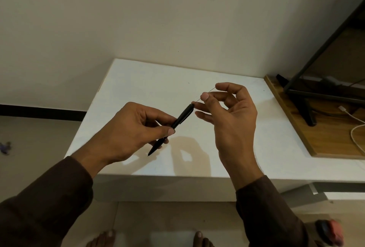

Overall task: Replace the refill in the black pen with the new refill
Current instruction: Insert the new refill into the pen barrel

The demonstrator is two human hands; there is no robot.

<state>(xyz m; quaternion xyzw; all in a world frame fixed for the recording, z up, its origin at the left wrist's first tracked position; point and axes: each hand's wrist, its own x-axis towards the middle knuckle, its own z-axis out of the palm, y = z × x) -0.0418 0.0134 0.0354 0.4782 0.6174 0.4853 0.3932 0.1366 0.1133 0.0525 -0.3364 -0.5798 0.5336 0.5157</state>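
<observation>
The left hand (136,128) grips the black pen (171,129) around its lower half, thumb and curled fingers closed on the barrel, so the pen runs diagonally through the fist: its pointed tip sticks out below the hand toward the near left, and its upper, thicker end rises up and to the right. The right hand (229,116) meets that upper end, its fingertips touching the barrel's top rim, while thumb and forefinger pinch a thin refill (207,93) that emerges from the pen's open end and continues along the same diagonal, up and right, past the forefinger. The remaining fingers of the right hand are loosely curled below the pinch. How much of the refill sits inside the barrel cannot be told. Both hands and the pen are held in the air above a white table (138,80), where their shadows fall just beneath them. Dark brown sleeves cover both forearms. To the right of the table lies a wooden board (324,138) with a white cable (355,130) and a dark metal stand (308,108). Bare feet show on the floor below.
</observation>
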